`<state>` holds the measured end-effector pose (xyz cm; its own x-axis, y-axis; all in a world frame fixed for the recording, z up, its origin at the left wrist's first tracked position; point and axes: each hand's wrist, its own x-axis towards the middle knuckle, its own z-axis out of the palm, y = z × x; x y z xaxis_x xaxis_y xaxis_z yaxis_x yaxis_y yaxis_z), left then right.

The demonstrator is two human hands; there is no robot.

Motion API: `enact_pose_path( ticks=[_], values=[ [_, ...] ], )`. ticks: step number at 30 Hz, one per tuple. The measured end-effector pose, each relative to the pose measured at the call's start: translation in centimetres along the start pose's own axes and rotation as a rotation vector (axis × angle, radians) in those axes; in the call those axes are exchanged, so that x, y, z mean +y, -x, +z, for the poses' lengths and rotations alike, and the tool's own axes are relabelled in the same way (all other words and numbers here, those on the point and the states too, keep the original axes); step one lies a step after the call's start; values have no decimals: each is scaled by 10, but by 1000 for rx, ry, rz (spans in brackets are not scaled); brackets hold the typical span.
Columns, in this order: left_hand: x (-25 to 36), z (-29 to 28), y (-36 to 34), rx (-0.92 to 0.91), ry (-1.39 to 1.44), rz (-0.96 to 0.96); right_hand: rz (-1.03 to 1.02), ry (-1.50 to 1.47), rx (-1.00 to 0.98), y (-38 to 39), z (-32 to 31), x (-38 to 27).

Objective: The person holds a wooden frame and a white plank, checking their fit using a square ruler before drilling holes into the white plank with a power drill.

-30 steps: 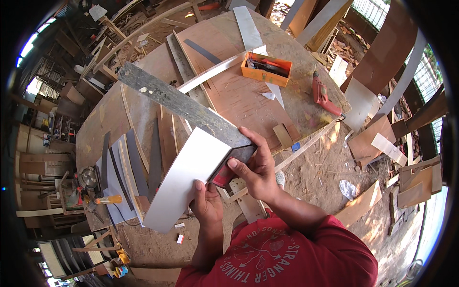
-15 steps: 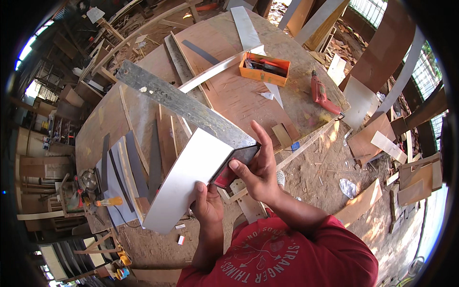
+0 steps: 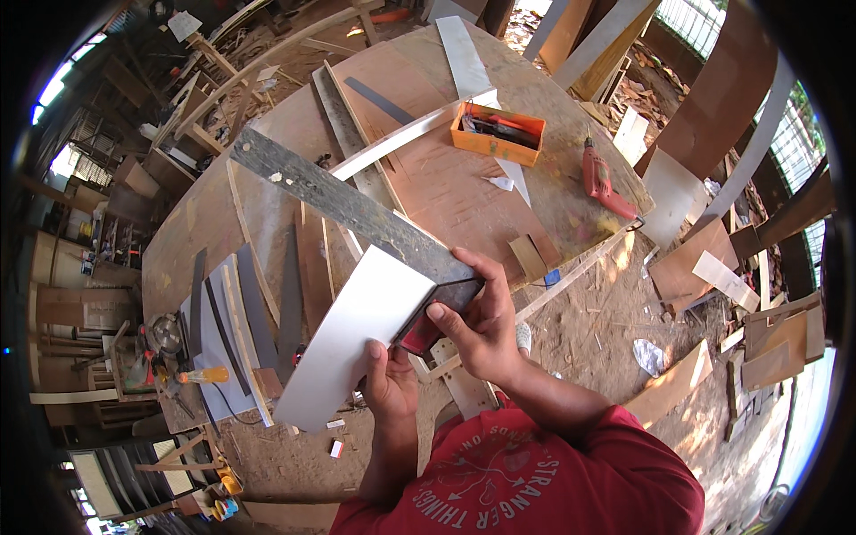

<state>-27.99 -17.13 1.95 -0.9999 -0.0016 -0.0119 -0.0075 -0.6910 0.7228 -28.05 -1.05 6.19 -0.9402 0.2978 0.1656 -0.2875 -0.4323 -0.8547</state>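
My left hand (image 3: 389, 382) grips the near edge of a pale grey laminate sheet (image 3: 352, 334), held up and tilted in front of my chest. My right hand (image 3: 477, 323) holds the dark stock of a large try square against the sheet's far corner. The square's long, worn metal blade (image 3: 343, 203) runs up and to the left along the sheet's upper edge. A red part of the square's stock (image 3: 419, 334) shows under my right fingers.
A big round plywood worktable (image 3: 446, 178) lies beyond, carrying an orange tool tray (image 3: 497, 134), a red power drill (image 3: 602, 183), wood strips, small blocks (image 3: 528, 256) and dark laminate strips (image 3: 241, 312). Offcut boards and sawdust cover the floor at right.
The sheet and square stay almost where they were. My right hand has shifted slightly on the square's stock; the view has tilted a little.
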Motion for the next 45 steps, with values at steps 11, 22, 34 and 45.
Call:
enact_pose_path(
  ticks=[11, 22, 34, 45],
  values=[
    [-9, -46, 3, -118, 250, -235, -308, 280, -9, 27, 17, 15],
    [-15, -61, 3, -171, 468, -272, -383, 534, -95, 35, 18, 11],
    [5, -25, -6, -59, 234, -125, -324, 346, -28, 20, 10, 9],
    [45, -54, -53, 302, -1105, 476, -322, 406, 245, -4, -39, 0]
  ],
)
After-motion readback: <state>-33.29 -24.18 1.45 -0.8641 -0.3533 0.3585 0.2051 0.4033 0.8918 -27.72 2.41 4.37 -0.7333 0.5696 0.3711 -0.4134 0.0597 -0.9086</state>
